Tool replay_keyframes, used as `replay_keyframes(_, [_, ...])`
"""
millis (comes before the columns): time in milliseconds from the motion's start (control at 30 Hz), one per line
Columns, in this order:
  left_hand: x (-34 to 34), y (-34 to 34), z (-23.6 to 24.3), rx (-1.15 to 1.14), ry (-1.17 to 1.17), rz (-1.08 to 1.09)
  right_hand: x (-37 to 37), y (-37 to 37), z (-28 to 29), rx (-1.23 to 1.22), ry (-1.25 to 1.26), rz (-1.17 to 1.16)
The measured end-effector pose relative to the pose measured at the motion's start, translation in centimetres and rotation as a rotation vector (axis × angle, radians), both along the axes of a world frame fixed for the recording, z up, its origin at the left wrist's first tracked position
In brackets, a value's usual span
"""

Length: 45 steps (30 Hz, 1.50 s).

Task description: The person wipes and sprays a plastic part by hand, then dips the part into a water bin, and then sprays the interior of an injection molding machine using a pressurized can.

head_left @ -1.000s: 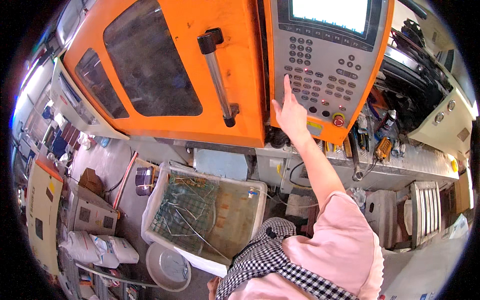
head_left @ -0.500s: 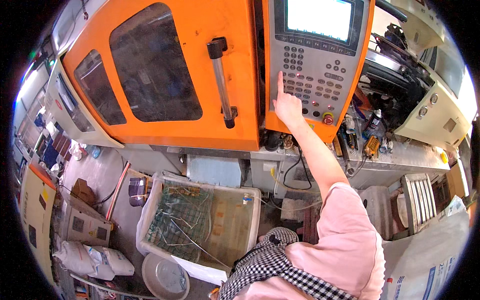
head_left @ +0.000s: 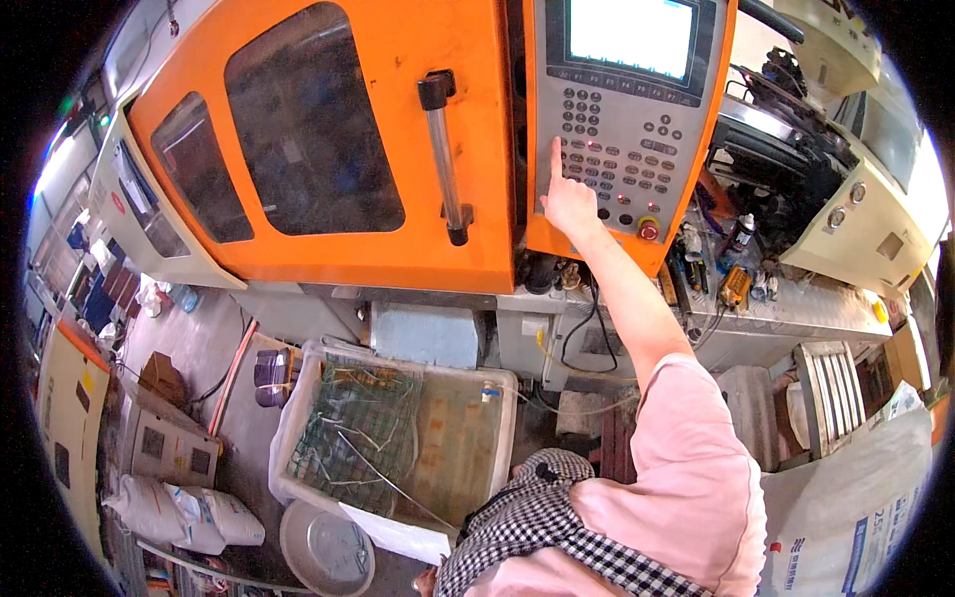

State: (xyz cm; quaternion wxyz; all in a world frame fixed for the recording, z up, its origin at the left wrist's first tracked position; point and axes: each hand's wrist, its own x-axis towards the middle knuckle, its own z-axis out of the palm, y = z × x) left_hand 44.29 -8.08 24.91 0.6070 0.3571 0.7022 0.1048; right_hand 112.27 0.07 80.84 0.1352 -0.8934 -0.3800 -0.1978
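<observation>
- Head view: the right hand (head_left: 571,202) reaches out to the control panel (head_left: 652,124), its index finger stretched straight, the thumb apart from it, the other fingers bent; the hand grips nothing.
- The fingertip sits at the left end of the far row in the lower block of buttons (head_left: 622,169); whether it presses a button I cannot tell. A second ago it lay slightly nearer along that left side; since half a second ago its place is almost the same.
- Of the left hand (head_left: 427,579) only a sliver shows at the near edge, beside the checked apron (head_left: 517,532); whether it holds anything I cannot tell.
- The control panel stands right of the orange door (head_left: 418,149), its lit screen (head_left: 631,35) at the far end and a red knob (head_left: 649,229) near its lower right corner. The whole panel appears farther left than a second ago, as the view has shifted.
- The door's upright handle (head_left: 446,159) keeps its place.
- The tub (head_left: 505,428) with green netting (head_left: 348,428) remains near, left of the apron.
- At the near right, more of a white sack (head_left: 826,537) shows than a second ago.
</observation>
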Motion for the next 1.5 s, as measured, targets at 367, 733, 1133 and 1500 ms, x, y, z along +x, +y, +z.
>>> replay_keyframes(367, [-4.7,-4.6,-0.5,0.033,-0.067,0.137,-0.1,0.2,-0.1,0.052,0.028,-0.042])
replay_keyframes(733, [-5.8,-6.8,1.6,0.049,-0.069,0.174,-0.3,-0.2,0.3,0.037,0.067,-0.001])
replay_keyframes(1133, [-1.3,-6.8,10.1,-0.117,-0.297,0.45,-1.7,1.4,0.6,0.128,0.182,0.031])
replay_keyframes(1500, [-1.1,-9.2,9.2,-0.057,-0.026,0.456,-6.8,11.2,-4.0,0.577,0.559,0.724])
